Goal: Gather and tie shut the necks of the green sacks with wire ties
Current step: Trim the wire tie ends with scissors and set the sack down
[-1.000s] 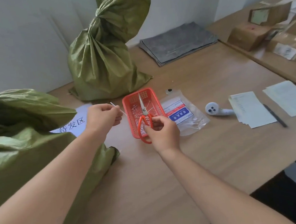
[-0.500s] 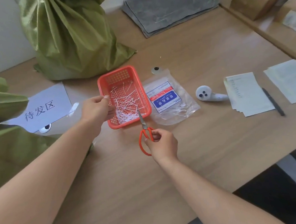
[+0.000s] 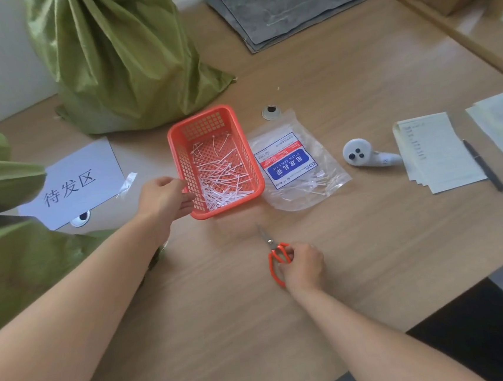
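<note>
- Head view, upper left of the frame: one green sack [image 3: 121, 64] stands upright on the table [image 3: 355, 72]. Its neck is cut off by the top edge, so I cannot tell if it is tied.
- Left edge: a second green sack [image 3: 20, 258] slumps beside the left forearm, its neck out of sight.
- Centre: an orange basket [image 3: 204, 125] holds loose white ties [image 3: 218, 178], most lying with their long axis roughly left to right.
- The left hand [image 3: 165, 198] is at the basket's left wall, with its fingers on the near-left corner. I cannot tell whether they pinch the rim or only rest against it.
- Lower centre: the right hand [image 3: 302, 267] curls round the orange handles of the scissors [image 3: 270, 243]. The blades are together and point up-left toward the basket, well below it.
- Judgement: the ties lie just right of the left fingertips, so the left hand is nearer and freer to pick one. The crosswise ties offer it an end.
- Right of the basket: a clear tie packet [image 3: 297, 167], then a white controller [image 3: 360, 155], papers [image 3: 434, 154] and a pen [image 3: 484, 168].
</note>
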The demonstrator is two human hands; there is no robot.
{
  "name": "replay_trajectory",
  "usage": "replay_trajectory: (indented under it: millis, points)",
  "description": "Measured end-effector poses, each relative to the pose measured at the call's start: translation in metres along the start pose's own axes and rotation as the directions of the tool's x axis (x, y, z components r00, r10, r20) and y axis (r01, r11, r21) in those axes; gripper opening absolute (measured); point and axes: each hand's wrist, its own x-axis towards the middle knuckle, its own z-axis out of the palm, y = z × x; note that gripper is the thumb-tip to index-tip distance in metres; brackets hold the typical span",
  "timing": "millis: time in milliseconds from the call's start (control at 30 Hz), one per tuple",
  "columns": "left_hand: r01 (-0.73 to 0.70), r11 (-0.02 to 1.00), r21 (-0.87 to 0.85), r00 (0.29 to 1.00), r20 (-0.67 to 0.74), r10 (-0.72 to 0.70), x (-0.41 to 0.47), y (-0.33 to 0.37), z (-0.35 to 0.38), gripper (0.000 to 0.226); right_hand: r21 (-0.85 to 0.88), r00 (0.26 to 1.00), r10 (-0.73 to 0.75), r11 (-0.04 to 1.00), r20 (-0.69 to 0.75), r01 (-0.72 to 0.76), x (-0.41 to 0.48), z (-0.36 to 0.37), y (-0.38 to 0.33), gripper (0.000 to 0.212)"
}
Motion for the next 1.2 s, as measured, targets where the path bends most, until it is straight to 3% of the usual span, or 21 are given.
replay_trajectory:
  millis: [133, 367, 467, 600, 767, 967, 1200]
  points:
    - [0.007, 1.000, 0.010, 1.000, 0.006, -0.007, -0.004, -0.003, -0.004, 0.019, -0.115, 0.999, -0.012, 0.993, -0.049, 0.006, 0.001, -0.005, 0.008, 0.006]
    - [0.026, 0.999, 0.031, 0.999, 0.039, -0.027, -0.019, -0.009, -0.022, 0.027, -0.264, 1.000, -0.015, 0.964, 0.018, 0.019, -0.004, -0.009, -0.003, 0.015]
    - [0.067, 0.994, 0.086, 0.996, 0.060, -0.072, -0.037, -0.006, -0.035, 0.042, -0.170, 0.997, 0.052, 0.985, 0.058, -0.042, -0.013, -0.015, -0.030, 0.033]
    - [0.065, 0.994, 0.085, 0.996, 0.061, -0.071, -0.062, 0.000, -0.053, 0.055, 0.095, 0.990, -0.034, 0.995, 0.138, 0.021, -0.026, -0.025, -0.079, 0.053]
    - [0.013, 1.000, -0.002, 0.999, 0.031, -0.013, -0.099, 0.005, -0.086, 0.054, 0.258, 0.978, -0.173, 0.956, 0.115, 0.139, -0.056, -0.044, -0.133, 0.045]
    - [-0.045, 0.994, -0.097, 0.999, 0.002, 0.046, -0.145, 0.000, -0.159, 0.058, 0.306, 0.948, -0.300, 0.917, 0.105, 0.256, -0.110, -0.048, -0.174, 0.037]
    - [-0.152, 0.963, -0.224, 0.982, -0.141, 0.122, -0.188, -0.013, -0.266, 0.054, 0.339, 0.882, -0.466, 0.842, 0.066, 0.419, -0.201, -0.046, -0.243, 0.037]
